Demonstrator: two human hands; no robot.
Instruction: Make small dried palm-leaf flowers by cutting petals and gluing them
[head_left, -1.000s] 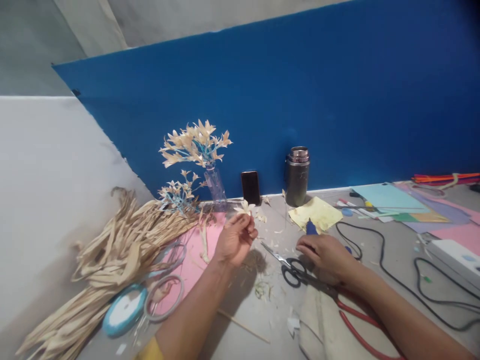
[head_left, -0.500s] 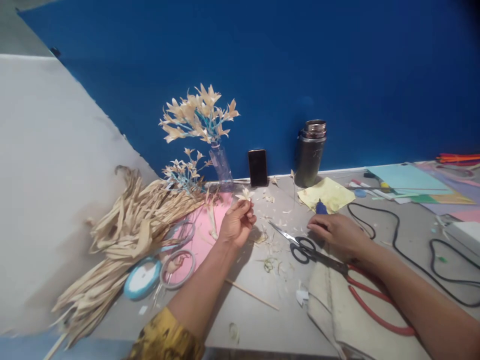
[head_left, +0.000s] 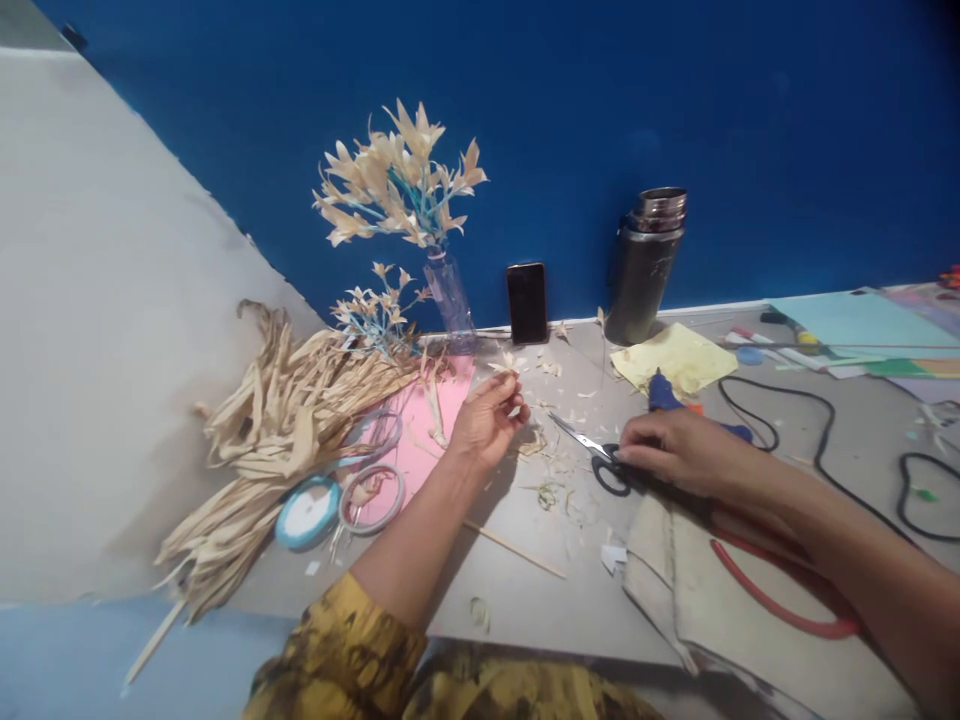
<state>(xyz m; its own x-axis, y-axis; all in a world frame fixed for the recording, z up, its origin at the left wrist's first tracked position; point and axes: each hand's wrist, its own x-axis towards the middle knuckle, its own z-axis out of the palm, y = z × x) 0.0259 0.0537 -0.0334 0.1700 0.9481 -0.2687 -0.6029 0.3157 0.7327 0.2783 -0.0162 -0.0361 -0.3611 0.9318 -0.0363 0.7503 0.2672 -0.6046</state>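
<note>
My left hand pinches a small cream husk flower between thumb and fingers, petals upward. My right hand has its fingers closed at the black handle loops of small scissors, which lie with their blades pointing to the back left. Part of the handle is hidden under the fingers. Just behind that hand is a blue glue gun, beside a yellow paper. Red-handled shears lie under my right forearm, mostly covered.
Dried husks are heaped at left, near ribbon rolls and pink paper. Husk flowers stand in a clear bottle. A phone and a dark flask are by the blue wall. A black cord snakes right.
My right hand has moved from beside the glue gun down onto the scissors' handles. My left hand still holds the flower, now tilted slightly. The camera view has shifted downward.
</note>
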